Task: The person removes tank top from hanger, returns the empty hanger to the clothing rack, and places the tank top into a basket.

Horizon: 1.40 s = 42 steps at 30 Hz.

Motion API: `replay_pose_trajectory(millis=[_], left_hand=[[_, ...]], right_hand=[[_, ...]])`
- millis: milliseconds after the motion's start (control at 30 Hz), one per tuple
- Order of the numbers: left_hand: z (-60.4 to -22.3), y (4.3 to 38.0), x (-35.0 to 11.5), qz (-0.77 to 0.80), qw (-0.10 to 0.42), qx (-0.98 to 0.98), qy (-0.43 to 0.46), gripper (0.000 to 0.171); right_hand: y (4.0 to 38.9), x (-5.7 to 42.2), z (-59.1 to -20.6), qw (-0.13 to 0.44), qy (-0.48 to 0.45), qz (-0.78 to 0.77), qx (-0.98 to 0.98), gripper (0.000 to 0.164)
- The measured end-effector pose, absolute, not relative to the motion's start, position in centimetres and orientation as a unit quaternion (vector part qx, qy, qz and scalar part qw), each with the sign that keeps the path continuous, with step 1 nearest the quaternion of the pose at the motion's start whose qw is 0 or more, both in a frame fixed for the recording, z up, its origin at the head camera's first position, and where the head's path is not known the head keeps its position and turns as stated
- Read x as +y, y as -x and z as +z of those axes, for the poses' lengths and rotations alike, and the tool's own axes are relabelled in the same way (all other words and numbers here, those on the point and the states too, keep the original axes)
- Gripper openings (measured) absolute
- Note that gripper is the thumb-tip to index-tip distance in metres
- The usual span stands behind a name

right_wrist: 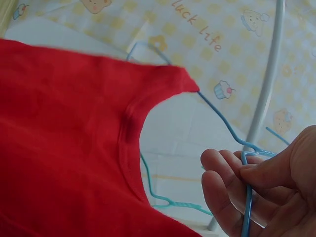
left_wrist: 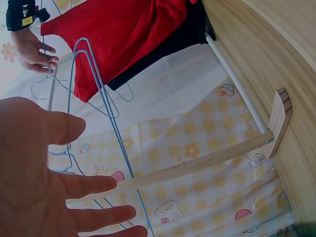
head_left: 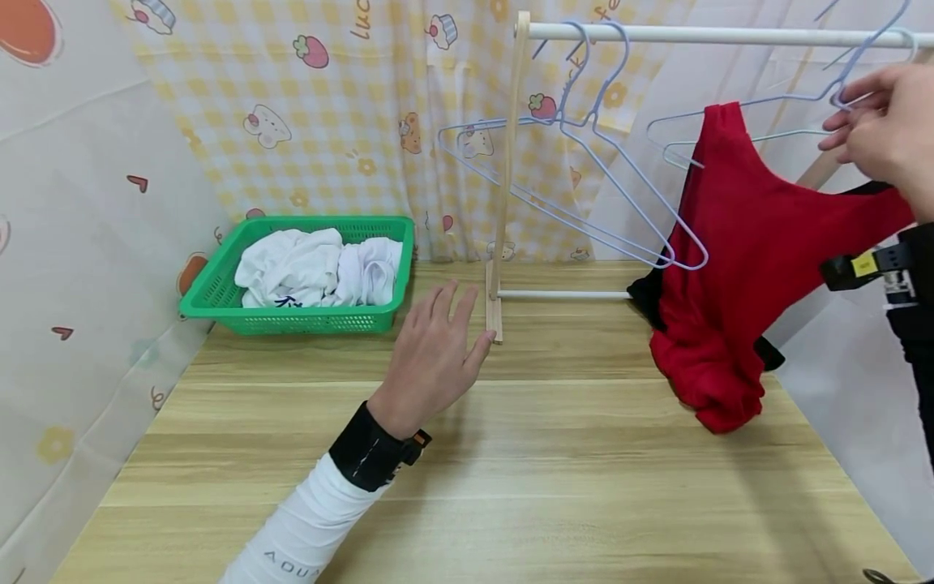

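My right hand (head_left: pixel 886 122) pinches a blue wire hanger (head_left: pixel 784 98) at its neck, just under the hook, near the rack's right end. On that hanger hangs a red sleeveless top (head_left: pixel 737 243), its lower part bunched. In the right wrist view the thumb lies over the hanger wire (right_wrist: pixel 248 207), next to the top's neckline. Behind the red top, a black garment (head_left: pixel 645 296) shows in part, with a pale green hanger (head_left: pixel 791 134) above it. My left hand (head_left: pixel 432 357) is over the table, fingers spread, holding nothing.
The clothes rack has a white top bar (head_left: pixel 700 34) and a wooden post (head_left: pixel 503 186). Two bare blue hangers (head_left: pixel 615 219) hang near its left end. A green basket (head_left: pixel 314 323) with white clothes (head_left: pixel 292 259) stands at the back left of the wooden table (head_left: pixel 569 487).
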<state>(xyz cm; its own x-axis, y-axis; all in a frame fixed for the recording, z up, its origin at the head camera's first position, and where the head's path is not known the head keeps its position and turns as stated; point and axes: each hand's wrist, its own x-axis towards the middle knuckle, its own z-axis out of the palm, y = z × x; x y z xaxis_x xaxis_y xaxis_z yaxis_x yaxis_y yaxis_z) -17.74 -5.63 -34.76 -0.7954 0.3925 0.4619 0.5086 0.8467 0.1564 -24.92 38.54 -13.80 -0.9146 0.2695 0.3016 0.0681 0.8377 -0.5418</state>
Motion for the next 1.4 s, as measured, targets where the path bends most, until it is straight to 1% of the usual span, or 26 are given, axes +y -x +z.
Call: replay_pose_trajectory(millis=[133,267,367,600,700,967,1233,1400], left_hand=[[-34.8,17.7,-5.6,-0.137,0.210,-0.937,0.242,0.061],[-34.7,17.7,-5.6,-0.137,0.209,-0.938,0.241,0.061],[-34.7,17.8,-5.7,-0.136,0.212,-0.937,0.241,0.060],[-34.7,17.7,-5.8,-0.137,0.216,-0.936,0.241,0.060],[-34.7,17.7,-5.8,-0.138,0.212,-0.937,0.240,0.060],[-34.5,17.6,-6.0,-0.140,0.200,-0.942,0.232,0.061],[-34.4,17.6,-6.1,-0.142,0.195,-0.943,0.230,0.062],[-34.4,17.6,-6.1,-0.143,0.188,-0.945,0.226,0.062]], right_hand=[[24.5,38.5,-13.8,0.209,0.076,0.271,-0.937,0.044],[23.7,38.9,-14.9,0.223,0.054,0.270,-0.935,0.035],[22.9,39.0,-16.5,0.215,0.049,0.258,-0.941,0.033],[20.2,37.5,-20.1,0.172,0.054,0.182,-0.967,0.039],[19.3,37.0,-21.6,0.165,0.051,0.170,-0.970,0.039],[17.4,36.5,-25.6,0.160,0.025,0.170,-0.972,0.030],[15.8,35.6,-28.0,0.128,-0.010,0.190,-0.973,0.024],[14.8,34.3,-28.7,0.131,-0.047,0.207,-0.968,0.023]])
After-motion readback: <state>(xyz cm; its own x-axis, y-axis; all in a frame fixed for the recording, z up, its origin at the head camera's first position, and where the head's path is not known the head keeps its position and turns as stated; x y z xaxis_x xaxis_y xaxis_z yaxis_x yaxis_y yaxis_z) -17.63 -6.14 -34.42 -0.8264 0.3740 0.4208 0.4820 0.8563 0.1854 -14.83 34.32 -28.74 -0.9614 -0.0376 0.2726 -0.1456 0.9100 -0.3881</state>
